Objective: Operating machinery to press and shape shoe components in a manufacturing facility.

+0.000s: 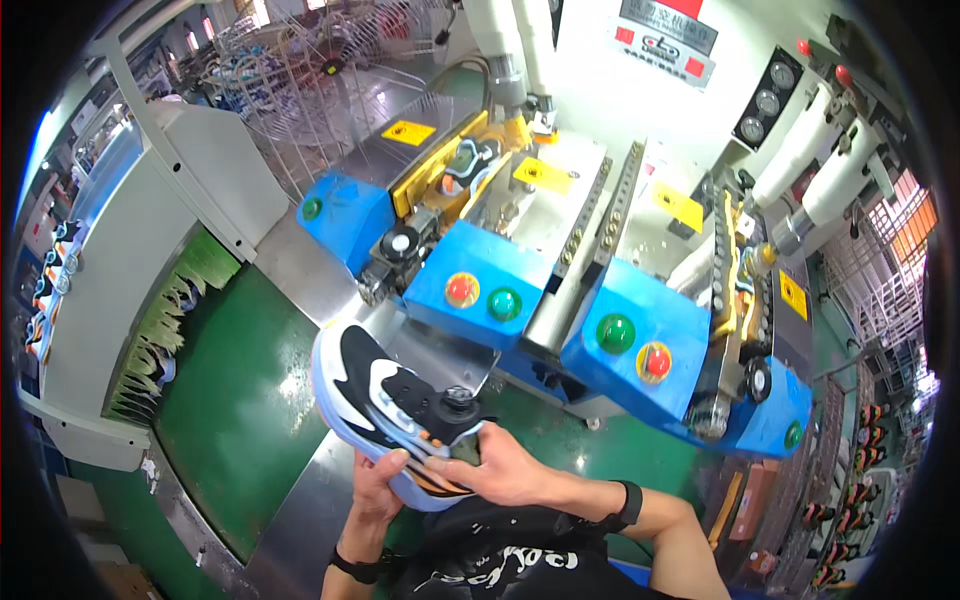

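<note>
A black, white and grey sneaker [372, 395] with orange accents is held in front of my body, its toe pointing up and to the left. A black round fitting [458, 400] stands up out of its ankle opening. My left hand [376, 484] grips the near side low down, thumb pressed against the sole edge. Wrapped on the heel end is my right hand [508, 470], its thumb along the side of the shoe. Just beyond stands a two-station press. A similar shoe [470, 165] sits between yellow pads in its left station; another shoe [744, 275] is partly hidden in the right one.
Blue press housings [480, 270] carry red and green buttons. To the left, a grey tunnel [120, 270] has a green fringe curtain [170, 320] with shoes behind it. A metal ledge [320, 510] lies by my left arm. Racked shoes [860, 495] stand at far right.
</note>
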Available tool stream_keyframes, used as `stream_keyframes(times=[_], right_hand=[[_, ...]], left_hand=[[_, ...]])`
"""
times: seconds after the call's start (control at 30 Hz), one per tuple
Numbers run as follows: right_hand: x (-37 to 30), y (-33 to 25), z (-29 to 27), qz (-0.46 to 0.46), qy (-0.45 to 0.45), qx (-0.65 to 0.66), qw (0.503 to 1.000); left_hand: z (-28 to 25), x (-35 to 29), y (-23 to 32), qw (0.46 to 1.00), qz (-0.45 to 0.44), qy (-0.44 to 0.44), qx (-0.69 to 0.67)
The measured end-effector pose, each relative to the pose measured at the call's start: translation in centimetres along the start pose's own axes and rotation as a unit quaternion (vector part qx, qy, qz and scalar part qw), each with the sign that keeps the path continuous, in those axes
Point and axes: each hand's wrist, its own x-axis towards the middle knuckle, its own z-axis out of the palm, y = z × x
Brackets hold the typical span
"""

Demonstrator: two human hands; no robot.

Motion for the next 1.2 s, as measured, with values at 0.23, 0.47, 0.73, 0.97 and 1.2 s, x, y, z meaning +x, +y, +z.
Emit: stream_keyframes(times=[0.23, 0.47, 0.73, 0.97, 1.2], right_hand=[[1.9, -0.9, -6.2, 0.103, 0.108, -0.01, 0.989], [7.2, -0.6, -8.2, 0.043, 0.255, 0.057, 0.964], [12.4, -2.6, -8.1, 0.193, 0.389, 0.085, 0.897], [20.5, -3.1, -11.4, 0.183, 0.417, 0.138, 0.88], [42.5, -2.2, -23.2, 0.22, 0.396, 0.188, 0.872]], left_hand=[[4.0, 13.7, 0.8, 0.994, 0.088, -0.019, 0.07], [10.0, 48.6, 4.1, 0.816, 0.134, -0.115, 0.551], [10.6, 61.7, 0.2, 0.754, 0.15, -0.256, 0.587], [3.0, 54.8, 12.0, 0.957, -0.083, -0.166, 0.224], [-17.9, 36.8, 14.7, 0.996, 0.038, 0.044, 0.073]])
